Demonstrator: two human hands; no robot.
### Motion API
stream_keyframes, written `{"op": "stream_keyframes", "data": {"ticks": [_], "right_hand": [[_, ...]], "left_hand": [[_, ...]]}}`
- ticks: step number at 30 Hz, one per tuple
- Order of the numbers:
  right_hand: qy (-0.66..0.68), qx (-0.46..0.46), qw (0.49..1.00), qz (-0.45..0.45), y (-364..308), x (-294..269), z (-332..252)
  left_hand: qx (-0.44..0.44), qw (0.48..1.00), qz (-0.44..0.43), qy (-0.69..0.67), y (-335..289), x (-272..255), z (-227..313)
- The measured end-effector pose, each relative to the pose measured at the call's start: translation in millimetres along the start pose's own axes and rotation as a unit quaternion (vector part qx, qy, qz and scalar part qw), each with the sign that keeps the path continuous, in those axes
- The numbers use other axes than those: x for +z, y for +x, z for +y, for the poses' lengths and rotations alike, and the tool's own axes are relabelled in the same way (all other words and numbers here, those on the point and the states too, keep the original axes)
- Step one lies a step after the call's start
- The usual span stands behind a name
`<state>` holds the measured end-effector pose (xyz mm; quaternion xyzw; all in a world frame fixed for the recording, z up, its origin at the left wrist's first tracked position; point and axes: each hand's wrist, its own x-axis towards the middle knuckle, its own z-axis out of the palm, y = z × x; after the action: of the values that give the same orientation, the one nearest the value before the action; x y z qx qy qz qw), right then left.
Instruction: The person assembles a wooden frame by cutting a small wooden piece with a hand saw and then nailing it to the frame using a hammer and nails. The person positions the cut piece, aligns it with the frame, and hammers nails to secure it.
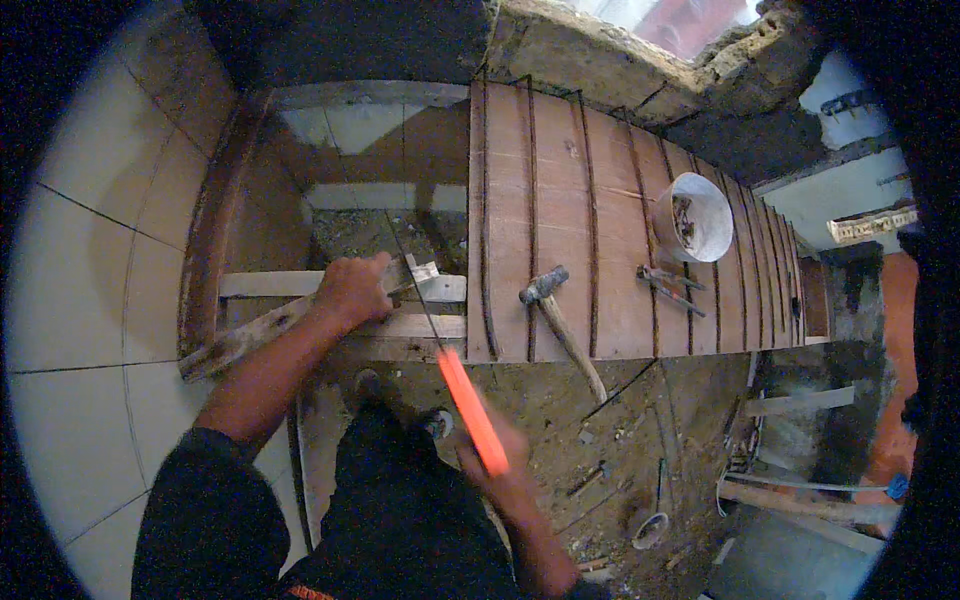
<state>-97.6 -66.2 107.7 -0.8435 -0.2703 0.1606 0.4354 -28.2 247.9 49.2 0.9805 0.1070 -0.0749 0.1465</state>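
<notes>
Beside rod-lined board (560, 200) | clamping wooden strip (262, 332) with left hand (354, 290) | clasping orange-handled saw (468, 408) in right hand (513, 458)

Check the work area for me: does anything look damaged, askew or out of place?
Yes. The hammer lies with its handle end jutting past the near edge of the wooden panel, an awkward resting spot. Behind the panel, the wall edge looks jagged and broken. Loose debris litters the floor.
</notes>
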Motion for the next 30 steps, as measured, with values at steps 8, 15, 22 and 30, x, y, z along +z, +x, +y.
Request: {"op": "stream_keyframes", "data": {"ticks": [8, 15, 22, 30], "right_hand": [[0.147, 0.360, 0.905, 0.173, -49, -22, 62], [-0.037, 0.048, 0.998, -0.002, -82, -67, 20], [0.005, 0.205, 0.976, -0.069, -90, -47, -26], [-0.039, 0.031, 0.999, -0.015, -20, -54, -28]], "left_hand": [[-0.104, 0.993, 0.008, -0.057, 5, 5, 5], [-0.019, 1.000, -0.021, -0.003, 6, 12, -4], [0.051, 0.997, -0.001, -0.062, -3, 15, -8], [0.052, 0.998, 0.009, -0.039, -5, 24, -9]]}}
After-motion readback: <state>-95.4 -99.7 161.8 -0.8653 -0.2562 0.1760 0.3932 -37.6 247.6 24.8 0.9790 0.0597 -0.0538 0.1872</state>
